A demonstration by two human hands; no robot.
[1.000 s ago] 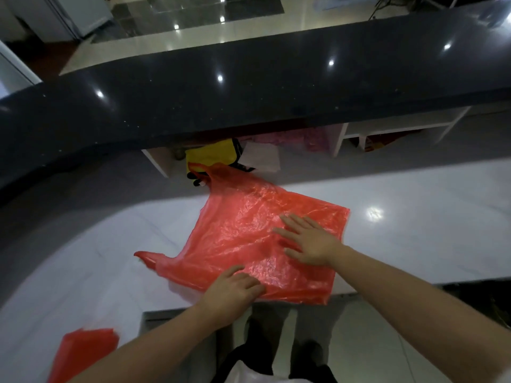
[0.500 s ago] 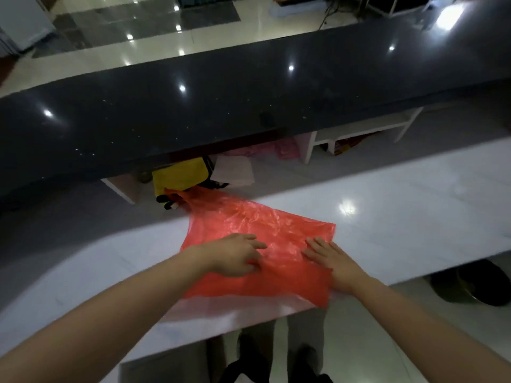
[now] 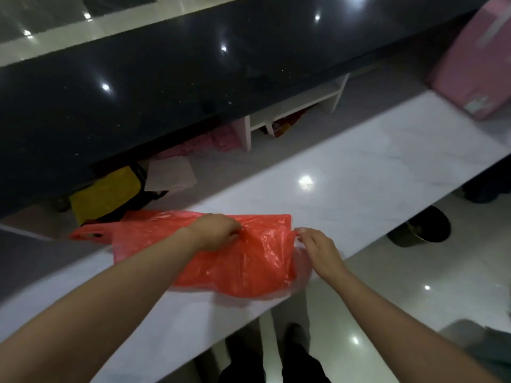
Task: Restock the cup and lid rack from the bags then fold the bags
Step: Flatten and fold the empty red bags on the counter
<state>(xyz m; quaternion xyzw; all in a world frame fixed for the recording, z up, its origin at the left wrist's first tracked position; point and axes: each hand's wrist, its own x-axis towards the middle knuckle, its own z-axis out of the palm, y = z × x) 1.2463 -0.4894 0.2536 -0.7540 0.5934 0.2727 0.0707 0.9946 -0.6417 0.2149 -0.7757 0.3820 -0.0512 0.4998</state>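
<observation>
Seen from the head camera, a red plastic bag (image 3: 226, 252) is spread on the near edge of a white marble counter (image 3: 359, 172), its handles trailing to the left and its lower right corner hanging past the counter's lip. The film near the bag's middle is gripped by the left hand (image 3: 218, 230), fingers curled into it, while the right edge is pinched between thumb and fingertips of the right hand (image 3: 318, 250). A crooked fold is judged the likeliest fault: the thin film is already bunched and wrinkled under the left hand, and trapped air or uneven pull could skew the crease. The slick sheet could also be dragged off the glossy edge, where part of it already overhangs. The cup and lid rack is not shown, nor any other bag. The goods on the shelf under the black upper counter (image 3: 166, 87) are shadowed and blurred, and a pink box (image 3: 475, 64) is cut off at the right.
</observation>
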